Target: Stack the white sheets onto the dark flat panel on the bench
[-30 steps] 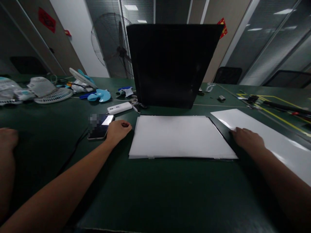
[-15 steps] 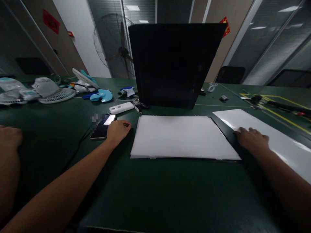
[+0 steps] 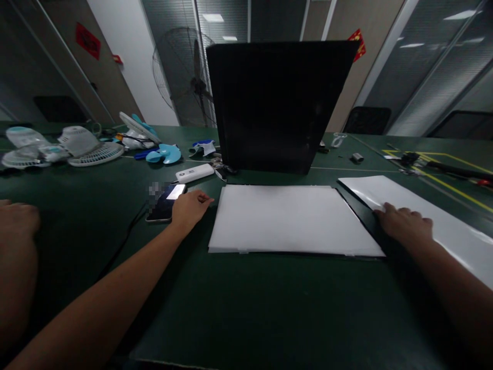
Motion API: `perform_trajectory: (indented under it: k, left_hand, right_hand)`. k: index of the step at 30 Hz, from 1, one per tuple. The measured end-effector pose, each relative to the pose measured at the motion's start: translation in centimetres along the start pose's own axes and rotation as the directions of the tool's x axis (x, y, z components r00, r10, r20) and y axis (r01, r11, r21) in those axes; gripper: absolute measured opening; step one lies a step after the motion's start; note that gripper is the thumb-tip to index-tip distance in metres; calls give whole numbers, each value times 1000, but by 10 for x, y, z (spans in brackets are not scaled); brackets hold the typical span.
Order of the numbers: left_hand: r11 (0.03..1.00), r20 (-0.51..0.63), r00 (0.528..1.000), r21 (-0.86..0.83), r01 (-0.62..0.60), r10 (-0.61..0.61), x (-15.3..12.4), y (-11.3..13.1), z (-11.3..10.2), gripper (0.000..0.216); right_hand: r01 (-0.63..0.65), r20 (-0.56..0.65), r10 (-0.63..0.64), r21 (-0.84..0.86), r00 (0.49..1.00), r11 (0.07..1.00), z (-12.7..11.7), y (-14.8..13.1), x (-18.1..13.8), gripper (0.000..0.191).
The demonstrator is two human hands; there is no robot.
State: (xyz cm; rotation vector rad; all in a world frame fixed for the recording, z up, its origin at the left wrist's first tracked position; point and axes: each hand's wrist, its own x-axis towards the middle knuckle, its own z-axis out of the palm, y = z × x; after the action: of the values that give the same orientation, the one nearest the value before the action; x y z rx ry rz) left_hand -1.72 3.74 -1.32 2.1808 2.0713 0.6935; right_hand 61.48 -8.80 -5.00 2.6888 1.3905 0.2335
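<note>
A white rectangular panel [image 3: 292,218] with thin dark edges lies flat in the middle of the green table. Just left of it is my left hand [image 3: 190,209], its fingertips pinched together close to the panel's left edge. Whatever is between those fingers, if anything, is too small to make out. My right hand [image 3: 406,226] has its fingers curled at the left edge of a glossy white sheet [image 3: 442,216], lying to the right of the panel. The thumb there is hidden. A phone [image 3: 164,205] with a lit patch on its screen rests beside my left wrist.
Behind the panel stands a large black screen [image 3: 281,108]. A white power bank [image 3: 194,173] and keys lie left of it. Fan parts [image 3: 96,151] and blue blades [image 3: 164,154] sit back left. Another person's hand [image 3: 19,223] is at the far left.
My left hand has shifted slightly right, toward the panel's edge, with its fingertips reaching farther out. My right hand stays at the sheet's edge. The view has moved a little.
</note>
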Motion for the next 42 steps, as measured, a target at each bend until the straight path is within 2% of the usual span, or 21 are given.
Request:
perform_trajectory:
  k: [6, 11, 14, 17, 19, 21, 24, 27, 29, 32, 34, 35, 37, 39, 41, 42]
  left_hand:
    - [995, -33, 995, 46, -90, 92, 1, -6, 3, 39]
    - [999, -5, 1000, -30, -21, 21, 2, -2, -1, 36]
    - [1000, 28, 999, 3, 21, -21, 3, 0, -2, 54]
    - [999, 36, 999, -30, -23, 24, 3, -2, 0, 60]
    - [994, 32, 996, -84, -77, 80, 3, -4, 3, 49]
    - [988, 25, 994, -114, -102, 106, 4, -4, 4, 40]
    - [988, 27, 998, -141, -59, 64, 4, -2, 2, 31]
    - [996, 39, 999, -90, 24, -21, 4, 1, -2, 41]
    - [997, 52, 998, -79, 26, -22, 4, 1, -2, 52]
    - [988, 49, 997, -149, -46, 54, 4, -3, 1, 55]
    - [983, 28, 995, -163, -89, 95, 5, -6, 5, 49]
    - [982, 23, 993, -154, -109, 114, 5, -8, 7, 45]
    - [981, 22, 988, -122, -149, 153, 6, -10, 10, 48]
    - [974, 24, 978, -99, -205, 208, 6, -10, 11, 54]
    - [960, 39, 961, -83, -269, 272, 5, -8, 12, 51]
    - [952, 57, 951, -75, -298, 303, 4, -6, 12, 49]
  right_hand:
    - [-11, -23, 10, -27, 1000, 1000, -2, 0, 1, 71]
    - [-18, -59, 17, -29, 998, 999, -10, 4, -1, 66]
    - [-34, -117, 34, -1, 993, 999, -17, 9, -2, 67]
    - [-55, -234, 58, 20, 970, 998, -30, 9, -9, 71]
    - [-58, -390, 68, 37, 918, 998, -42, 3, -18, 72]
    - [-14, -563, 45, 60, 825, 998, -55, -8, -30, 68]
    - [169, -701, -87, 48, 708, 985, -69, -26, -50, 60]
    - [416, -692, -316, -25, 649, 909, -77, -47, -68, 53]
    - [591, -641, -489, -67, 592, 804, -78, -62, -79, 49]
    - [817, -552, -709, -82, 439, 570, -77, -88, -96, 41]
    - [909, -510, -795, -59, 328, 412, -75, -106, -108, 40]
    - [935, -493, -821, -41, 288, 352, -74, -114, -114, 42]
    - [959, -456, -854, -1, 251, 282, -71, -126, -123, 47]
    - [967, -412, -877, 42, 246, 251, -67, -133, -127, 53]
    - [961, -393, -877, 87, 276, 263, -64, -131, -124, 55]
    - [948, -401, -859, 103, 318, 302, -62, -128, -120, 54]
